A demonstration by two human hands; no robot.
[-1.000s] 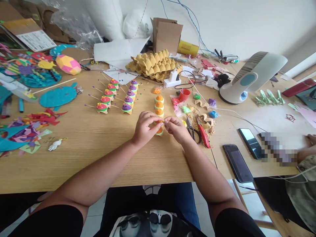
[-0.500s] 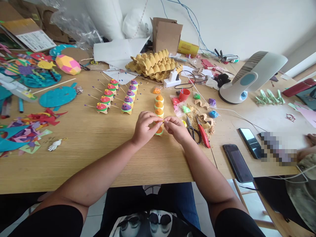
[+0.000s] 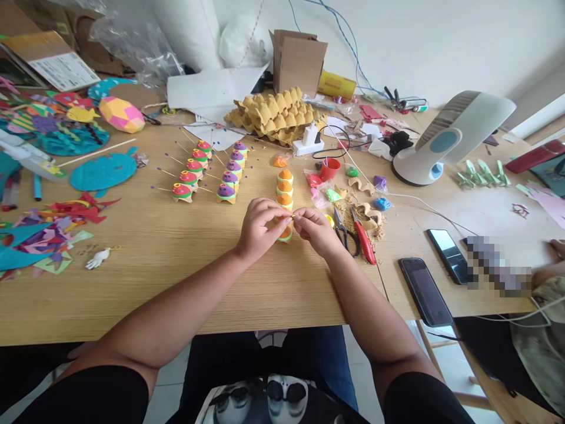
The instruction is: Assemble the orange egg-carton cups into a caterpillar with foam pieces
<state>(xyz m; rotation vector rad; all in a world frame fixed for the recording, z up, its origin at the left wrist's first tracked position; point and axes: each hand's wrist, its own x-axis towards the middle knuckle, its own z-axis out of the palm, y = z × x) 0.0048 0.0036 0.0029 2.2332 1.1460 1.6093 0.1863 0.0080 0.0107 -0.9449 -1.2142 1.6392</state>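
Yellow bit (image 3: pixel 292 216) between left hand (image 3: pixel 263 229), right hand (image 3: pixel 315 231); both pinching.

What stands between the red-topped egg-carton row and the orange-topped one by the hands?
In the head view, the purple-topped row stands between the red-topped row and the orange-topped row, with thin sticks poking into the gap.

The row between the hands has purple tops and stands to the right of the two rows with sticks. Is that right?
Not quite: the head view shows that the row between the left hand and right hand is orange-topped, not purple-topped. It does stand to the right of the red row and purple row with sticks.
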